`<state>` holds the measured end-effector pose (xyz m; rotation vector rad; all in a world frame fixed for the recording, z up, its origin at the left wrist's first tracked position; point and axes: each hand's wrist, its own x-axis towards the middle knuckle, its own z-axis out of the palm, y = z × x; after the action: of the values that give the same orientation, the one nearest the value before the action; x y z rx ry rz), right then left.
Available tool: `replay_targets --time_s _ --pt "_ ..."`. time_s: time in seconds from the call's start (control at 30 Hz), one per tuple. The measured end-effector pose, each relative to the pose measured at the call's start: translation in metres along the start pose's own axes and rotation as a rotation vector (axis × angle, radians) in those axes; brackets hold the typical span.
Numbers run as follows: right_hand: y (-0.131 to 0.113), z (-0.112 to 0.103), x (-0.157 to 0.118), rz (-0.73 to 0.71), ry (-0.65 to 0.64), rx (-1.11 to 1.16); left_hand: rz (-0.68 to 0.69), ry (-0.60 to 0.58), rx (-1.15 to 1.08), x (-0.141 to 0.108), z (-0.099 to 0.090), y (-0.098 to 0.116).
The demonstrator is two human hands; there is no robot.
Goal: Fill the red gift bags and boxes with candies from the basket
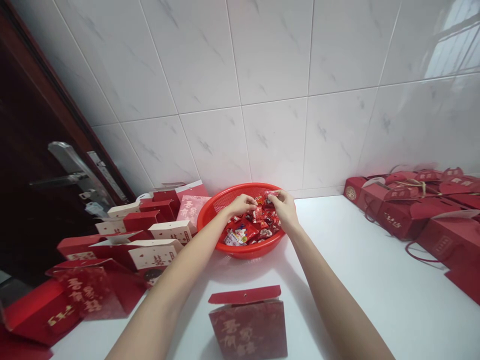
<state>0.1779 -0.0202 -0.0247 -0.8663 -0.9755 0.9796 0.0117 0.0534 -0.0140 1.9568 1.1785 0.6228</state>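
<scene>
Both my hands are over a red plastic basket filled with wrapped candies. My left hand reaches in from the left, its fingertips pinched together at a small red wrapped candy. At the basket's right side my right hand grips another wrapped candy, dark and red, between thumb and fingers. Between my forearms, near the front edge of the view, stands a dark red gift box with pale lettering. Its top flap stands slightly raised, and the inside cannot be seen.
Several red and cream gift boxes crowd the left side of the white table. More red boxes, some with cord handles, stand along the right. A tiled wall rises behind the basket. At the far left is a dark door with a metal handle.
</scene>
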Motion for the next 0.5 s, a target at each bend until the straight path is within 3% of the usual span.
replay_targets --time_s 0.3,0.5 --pt "0.003 0.000 0.002 0.009 -0.027 0.003 0.137 0.076 -0.197 0.001 -0.003 0.011" --pt "-0.001 -0.001 -0.001 0.017 -0.116 -0.030 0.176 0.022 -0.351 -0.005 -0.001 0.022"
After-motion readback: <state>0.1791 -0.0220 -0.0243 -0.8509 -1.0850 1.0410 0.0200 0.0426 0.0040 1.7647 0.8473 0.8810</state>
